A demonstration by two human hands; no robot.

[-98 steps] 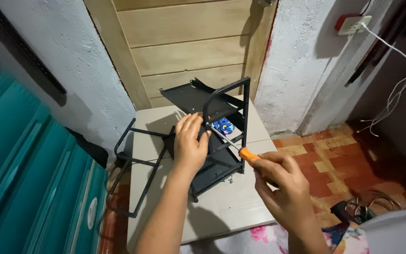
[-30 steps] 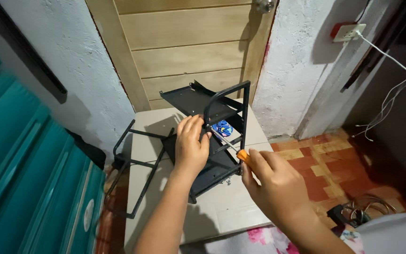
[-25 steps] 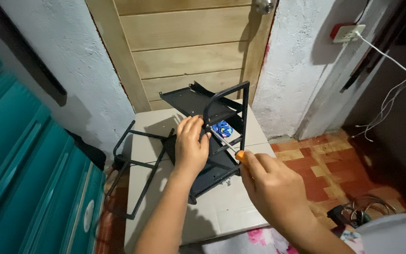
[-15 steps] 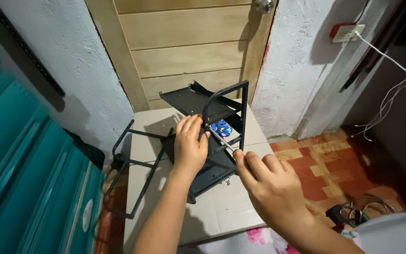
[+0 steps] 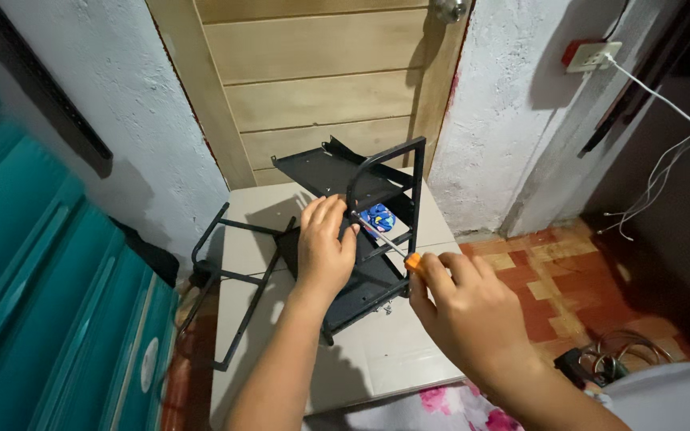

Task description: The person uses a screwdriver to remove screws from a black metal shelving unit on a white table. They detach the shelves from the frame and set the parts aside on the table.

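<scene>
A black metal rack (image 5: 383, 185) with flat shelves stands tilted on a low beige table (image 5: 397, 351). My left hand (image 5: 323, 243) grips the rack's curved black frame tube near a shelf joint. My right hand (image 5: 465, 307) is closed around the orange handle of a screwdriver (image 5: 393, 246). Its steel shaft runs up and left to the frame, with the tip right beside my left fingertips. A small blue patterned thing (image 5: 378, 216) lies on the table behind the rack.
A loose black tube frame (image 5: 229, 275) lies off the table's left edge. Teal panels (image 5: 57, 319) fill the left side. A wooden door (image 5: 313, 80) and rough white walls stand behind. A wall socket (image 5: 592, 56) with white cable is at the upper right, over red floor tiles (image 5: 561, 287).
My right hand has shifted on the screwdriver handle, twisting it, so the orange end hides and shows again. My left hand and the rack have stayed in place.
</scene>
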